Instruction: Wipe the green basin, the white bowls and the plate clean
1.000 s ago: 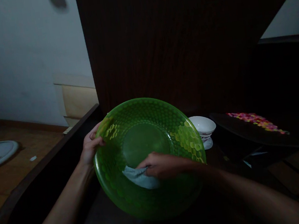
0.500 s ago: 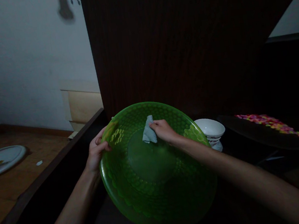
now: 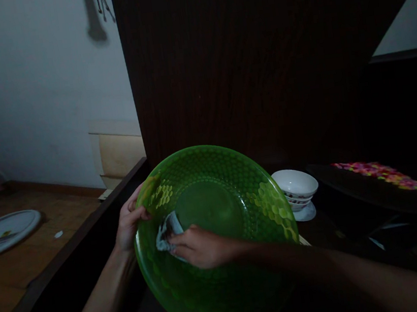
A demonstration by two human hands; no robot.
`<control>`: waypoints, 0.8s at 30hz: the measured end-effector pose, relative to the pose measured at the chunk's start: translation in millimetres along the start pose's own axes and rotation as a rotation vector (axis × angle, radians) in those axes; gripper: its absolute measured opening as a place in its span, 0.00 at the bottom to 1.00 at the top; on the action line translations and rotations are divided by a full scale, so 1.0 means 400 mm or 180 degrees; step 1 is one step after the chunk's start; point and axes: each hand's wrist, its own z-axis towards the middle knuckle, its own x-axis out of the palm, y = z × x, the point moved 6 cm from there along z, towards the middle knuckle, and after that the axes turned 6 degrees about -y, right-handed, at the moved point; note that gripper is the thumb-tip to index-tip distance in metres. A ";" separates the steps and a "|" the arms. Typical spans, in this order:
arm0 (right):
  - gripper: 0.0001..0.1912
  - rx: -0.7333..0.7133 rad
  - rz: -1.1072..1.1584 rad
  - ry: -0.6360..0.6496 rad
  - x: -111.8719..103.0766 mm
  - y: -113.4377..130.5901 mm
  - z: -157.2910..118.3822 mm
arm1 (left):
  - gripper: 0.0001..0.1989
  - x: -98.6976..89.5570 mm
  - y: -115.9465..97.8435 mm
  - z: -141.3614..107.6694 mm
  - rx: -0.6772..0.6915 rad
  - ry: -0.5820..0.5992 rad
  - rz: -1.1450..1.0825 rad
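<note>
A large green basin [image 3: 207, 207] with a honeycomb pattern is tilted so that its inside faces me. My left hand [image 3: 130, 222] grips its left rim, thumb on the inner side and the other fingers mostly hidden behind. Inside the basin, my right hand [image 3: 201, 246] holds a crumpled pale grey-blue cloth [image 3: 168, 233] against the lower left inner wall. The right forearm crosses the basin's lower right part.
Stacked white bowls [image 3: 295, 183] stand right of the basin, near a dark surface with a strip of pink and yellow pieces [image 3: 388, 175]. A dark wooden panel [image 3: 243, 69] rises behind. A white round lid-like object [image 3: 7, 233] lies on the floor at left.
My right hand has moved the cloth from the basin's upper middle down and left to its inner wall. My left hand still holds the rim. The view has shifted slightly.
</note>
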 end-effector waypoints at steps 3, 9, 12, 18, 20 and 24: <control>0.10 -0.0363 -0.0193 0.0669 -0.003 0.011 -0.077 | 0.39 -0.006 -0.004 -0.003 -0.0022 -0.0029 -0.0046; 0.10 0.0015 0.0164 0.1660 -0.067 -0.031 -0.163 | 0.39 -0.011 -0.004 -0.001 -0.0032 -0.0095 0.0073; 0.15 0.0589 0.0842 0.1024 -0.120 -0.055 -0.145 | 0.38 -0.009 -0.005 -0.001 -0.0031 -0.0079 0.0086; 0.14 0.0804 0.0877 -0.1132 -0.227 -0.058 -0.068 | 0.39 -0.001 -0.007 -0.002 -0.0057 -0.0023 0.0039; 0.13 0.0620 0.0245 -0.1701 -0.258 -0.035 -0.047 | 0.39 0.001 -0.005 -0.001 -0.0081 -0.0017 -0.0001; 0.16 -0.0494 -0.1346 -0.1774 -0.248 0.017 0.012 | 0.39 0.001 -0.005 0.004 -0.0001 -0.0027 0.0062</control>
